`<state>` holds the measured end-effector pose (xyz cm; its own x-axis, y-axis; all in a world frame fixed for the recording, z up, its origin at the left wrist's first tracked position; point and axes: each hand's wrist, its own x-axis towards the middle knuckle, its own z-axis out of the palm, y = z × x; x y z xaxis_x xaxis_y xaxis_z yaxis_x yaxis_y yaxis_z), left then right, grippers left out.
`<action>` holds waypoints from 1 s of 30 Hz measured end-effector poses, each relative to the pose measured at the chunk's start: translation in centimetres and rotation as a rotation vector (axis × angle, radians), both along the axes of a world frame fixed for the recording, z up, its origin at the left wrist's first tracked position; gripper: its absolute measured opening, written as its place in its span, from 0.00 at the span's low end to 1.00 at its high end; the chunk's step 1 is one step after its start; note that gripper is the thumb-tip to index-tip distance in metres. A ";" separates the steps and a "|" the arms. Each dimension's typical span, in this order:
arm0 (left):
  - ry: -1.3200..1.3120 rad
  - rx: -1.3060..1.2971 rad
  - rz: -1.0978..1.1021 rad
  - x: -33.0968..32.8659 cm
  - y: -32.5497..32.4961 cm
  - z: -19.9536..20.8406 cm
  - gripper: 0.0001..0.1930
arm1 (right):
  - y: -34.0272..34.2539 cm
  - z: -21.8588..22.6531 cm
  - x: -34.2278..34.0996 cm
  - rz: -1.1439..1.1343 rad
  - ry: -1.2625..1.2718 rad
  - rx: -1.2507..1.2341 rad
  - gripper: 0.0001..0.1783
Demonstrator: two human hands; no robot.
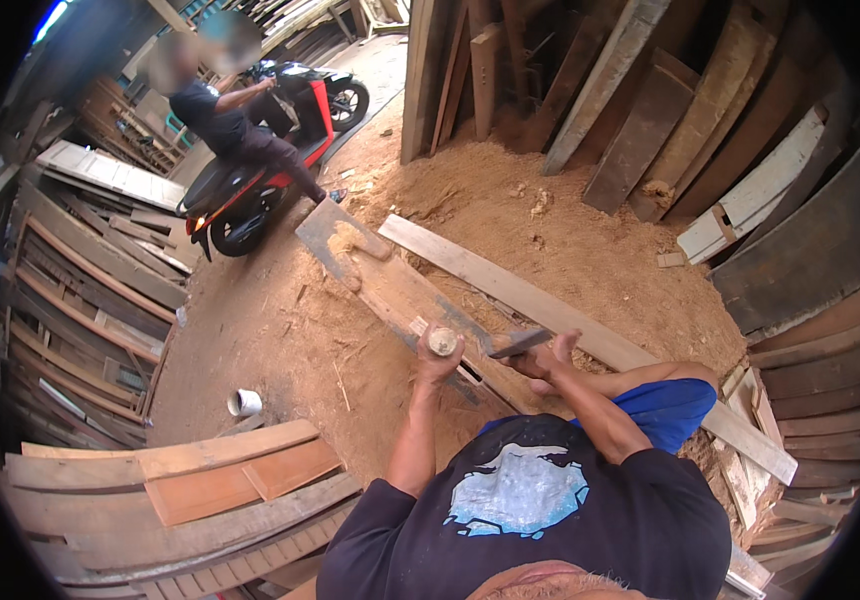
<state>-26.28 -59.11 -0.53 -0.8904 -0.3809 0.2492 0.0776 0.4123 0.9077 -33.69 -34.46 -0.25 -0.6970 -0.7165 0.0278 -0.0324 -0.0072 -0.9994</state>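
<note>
My left hand (438,362) is closed around an upright piece with a round, pale wooden end (442,341); its lower part is hidden. To its right, my right hand (547,362) grips a dark, flat-sided piece (518,342) with a straight edge; its kind is unclear. Both hands are over a long, low wooden bench (400,290), which runs from my lap away to the upper left. Near its far end lie a rounded wooden block (375,243) and wood shavings (346,238).
A long pale board (510,280) slants beside the bench on the right. Sawdust (480,190) covers the floor. Planks (640,140) lean at upper right; stacked boards (240,475) lie lower left near a white bucket (244,403). A person (220,120) sits on a red-and-black scooter (315,105).
</note>
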 end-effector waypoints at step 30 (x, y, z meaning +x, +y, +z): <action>-0.073 0.033 -0.006 -1.1 1.0 0.8 0.12 | 3.2 -2.1 -1.4 -0.080 0.185 0.111 0.19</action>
<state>-27.43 -58.12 0.26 -0.9080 -0.3826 0.1706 0.0126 0.3822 0.9240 -35.07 -31.23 -2.33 -0.7418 -0.6653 0.0842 -0.2109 0.1123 -0.9710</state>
